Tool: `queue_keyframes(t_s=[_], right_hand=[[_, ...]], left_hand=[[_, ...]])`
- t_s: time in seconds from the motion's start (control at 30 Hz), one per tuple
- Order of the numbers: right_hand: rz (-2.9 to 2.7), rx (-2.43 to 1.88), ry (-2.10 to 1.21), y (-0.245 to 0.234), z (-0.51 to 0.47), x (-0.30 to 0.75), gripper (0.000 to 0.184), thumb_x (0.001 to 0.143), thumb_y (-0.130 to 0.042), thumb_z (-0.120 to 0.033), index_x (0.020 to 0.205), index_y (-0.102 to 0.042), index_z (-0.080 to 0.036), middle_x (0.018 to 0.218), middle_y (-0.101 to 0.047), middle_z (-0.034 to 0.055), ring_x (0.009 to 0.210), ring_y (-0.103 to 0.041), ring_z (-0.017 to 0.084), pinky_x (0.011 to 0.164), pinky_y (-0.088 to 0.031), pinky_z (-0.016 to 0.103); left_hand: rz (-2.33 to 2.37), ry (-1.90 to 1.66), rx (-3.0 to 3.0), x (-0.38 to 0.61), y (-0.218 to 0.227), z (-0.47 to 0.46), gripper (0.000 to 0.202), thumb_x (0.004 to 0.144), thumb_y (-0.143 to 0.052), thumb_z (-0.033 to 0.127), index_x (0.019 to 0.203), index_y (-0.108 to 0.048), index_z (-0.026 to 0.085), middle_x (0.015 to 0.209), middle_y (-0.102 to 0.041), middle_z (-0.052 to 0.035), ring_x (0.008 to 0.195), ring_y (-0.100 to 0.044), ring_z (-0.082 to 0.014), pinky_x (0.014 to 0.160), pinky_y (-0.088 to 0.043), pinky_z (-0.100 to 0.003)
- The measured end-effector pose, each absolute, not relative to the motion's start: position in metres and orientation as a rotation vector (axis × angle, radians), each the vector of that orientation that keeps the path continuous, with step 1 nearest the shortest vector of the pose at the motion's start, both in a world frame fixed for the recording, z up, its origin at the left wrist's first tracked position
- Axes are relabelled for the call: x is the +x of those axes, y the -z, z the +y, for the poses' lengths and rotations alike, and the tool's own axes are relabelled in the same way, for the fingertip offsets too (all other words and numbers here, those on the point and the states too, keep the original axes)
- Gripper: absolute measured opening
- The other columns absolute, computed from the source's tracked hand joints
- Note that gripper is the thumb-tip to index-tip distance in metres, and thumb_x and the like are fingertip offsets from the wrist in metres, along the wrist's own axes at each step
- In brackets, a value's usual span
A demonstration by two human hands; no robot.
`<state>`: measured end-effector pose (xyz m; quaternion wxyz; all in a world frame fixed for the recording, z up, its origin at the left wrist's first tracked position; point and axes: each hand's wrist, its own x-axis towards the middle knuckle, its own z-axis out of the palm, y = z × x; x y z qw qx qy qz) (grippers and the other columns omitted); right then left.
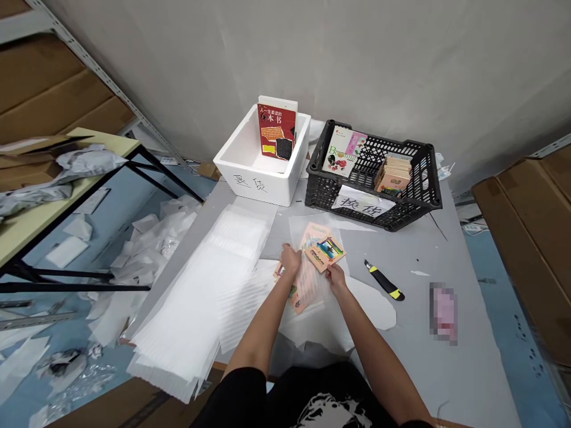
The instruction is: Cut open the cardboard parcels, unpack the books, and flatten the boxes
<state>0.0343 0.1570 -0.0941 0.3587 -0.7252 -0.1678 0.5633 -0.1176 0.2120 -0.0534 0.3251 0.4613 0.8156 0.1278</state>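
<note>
My right hand [337, 278] pinches the lower edge of a small orange booklet [326, 253] with a colourful picture on its cover. My left hand [291, 259] is closed at the left edge of a clear plastic bag [307, 291], its fingertips partly hidden. More orange booklets [316, 230] show under or through the cloudy plastic, and one pokes out at the lower left, below my left wrist. A stack of translucent white plastic bags [200, 285] is spread out to the left of my left arm.
A box cutter [384, 280] with a black and yellow handle lies to the right. Behind stand a white foam box [263, 184] with a red book [277, 132] and a black crate [366, 217] holding a book and stacked booklets. A blurred pink item [444, 312] lies at right.
</note>
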Motion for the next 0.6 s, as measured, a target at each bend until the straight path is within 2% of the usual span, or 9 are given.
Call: queue_keyframes(t_s=[0.03, 0.1, 0.17, 0.27, 0.37, 0.43, 0.47, 0.53, 0.6], right_hand=[[-0.445, -1.882, -1.446, 0.093, 0.15, 0.041, 0.032, 0.09, -0.056, -0.035, 0.116, -0.057, -0.016, 0.113, -0.061, 0.0071, 0.094, -0.061, 0.019, 0.079, -0.053, 0.039], [-0.488, -1.917, -1.406, 0.088, 0.133, 0.056, 0.023, 0.088, -0.056, -0.035, 0.097, -0.061, -0.014, 0.085, -0.065, 0.0028, 0.071, -0.061, 0.014, 0.065, -0.052, 0.031], [-0.551, -1.964, -1.351, 0.083, 0.117, 0.069, 0.019, 0.081, -0.057, -0.035, 0.075, -0.058, -0.017, 0.055, -0.055, -0.0037, 0.049, -0.052, 0.012, 0.05, -0.044, 0.026], [-0.669, -2.043, -1.272, 0.077, 0.1, 0.084, 0.02, 0.069, -0.058, -0.039, 0.064, -0.051, -0.021, 0.042, -0.045, -0.0072, 0.04, -0.046, 0.014, 0.043, -0.037, 0.025], [-0.777, -2.134, -1.19, 0.071, 0.091, 0.092, 0.022, 0.063, -0.056, -0.042, 0.068, -0.053, -0.022, 0.048, -0.052, -0.0029, 0.05, -0.056, 0.021, 0.048, -0.041, 0.03], [-0.828, -2.202, -1.115, 0.067, 0.088, 0.093, 0.029, 0.059, -0.056, -0.043, 0.076, -0.055, -0.02, 0.063, -0.061, 0.0048, 0.068, -0.062, 0.028, 0.058, -0.046, 0.036], [-0.844, -2.237, -1.068, 0.065, 0.088, 0.092, 0.035, 0.058, -0.057, -0.042, 0.083, -0.056, -0.018, 0.074, -0.064, 0.0102, 0.082, -0.062, 0.033, 0.066, -0.047, 0.04], [-0.917, -2.272, -0.925, 0.057, 0.088, 0.083, 0.052, 0.057, -0.058, -0.044, 0.098, -0.055, -0.013, 0.101, -0.061, 0.021, 0.109, -0.053, 0.04, 0.083, -0.044, 0.047], [-1.059, -2.188, -0.834, 0.047, 0.093, 0.059, 0.061, 0.06, -0.057, -0.048, 0.108, -0.052, -0.011, 0.119, -0.053, 0.0249, 0.123, -0.041, 0.04, 0.095, -0.038, 0.049]], left_hand=[[2.114, -0.353, 1.217, -0.12, 0.05, 0.217, 0.027, 0.08, -0.057, 0.024, 0.105, -0.052, 0.017, 0.097, -0.067, -0.012, 0.1, -0.062, -0.0273, 0.086, -0.044, -0.037], [2.057, -0.427, 1.262, -0.129, 0.039, 0.225, 0.015, 0.083, -0.052, 0.023, 0.097, -0.056, 0.018, 0.095, -0.067, -0.0104, 0.101, -0.062, -0.0255, 0.087, -0.044, -0.035], [2.014, -0.53, 1.31, -0.145, 0.023, 0.229, 0.015, 0.085, -0.05, 0.026, 0.096, -0.057, 0.018, 0.1, -0.067, -0.0108, 0.105, -0.06, -0.0246, 0.09, -0.045, -0.034], [1.973, -0.66, 1.32, -0.198, -0.006, 0.224, 0.022, 0.086, -0.049, 0.032, 0.1, -0.057, 0.018, 0.103, -0.065, -0.0086, 0.097, -0.063, -0.0211, 0.082, -0.05, -0.031], [1.969, -0.713, 1.255, -0.281, -0.034, 0.205, 0.028, 0.084, -0.049, 0.039, 0.103, -0.055, 0.019, 0.098, -0.063, -0.0048, 0.071, -0.066, -0.0147, 0.062, -0.053, -0.027], [1.911, -0.704, 1.199, -0.342, -0.051, 0.187, 0.034, 0.08, -0.053, 0.045, 0.102, -0.055, 0.019, 0.094, -0.063, -0.0038, 0.062, -0.063, -0.0123, 0.055, -0.052, -0.025], [1.884, -0.679, 1.187, -0.37, -0.058, 0.178, 0.038, 0.077, -0.056, 0.049, 0.1, -0.057, 0.019, 0.092, -0.064, -0.0035, 0.063, -0.063, -0.0127, 0.055, -0.052, -0.024], [1.869, -0.675, 1.16, -0.414, -0.072, 0.16, 0.045, 0.072, -0.06, 0.054, 0.1, -0.058, 0.019, 0.093, -0.066, -0.0042, 0.076, -0.064, -0.0158, 0.063, -0.053, -0.024], [1.886, -0.701, 1.134, -0.44, -0.086, 0.142, 0.055, 0.066, -0.065, 0.058, 0.104, -0.06, 0.018, 0.098, -0.068, -0.0058, 0.09, -0.063, -0.0191, 0.071, -0.054, -0.025]])
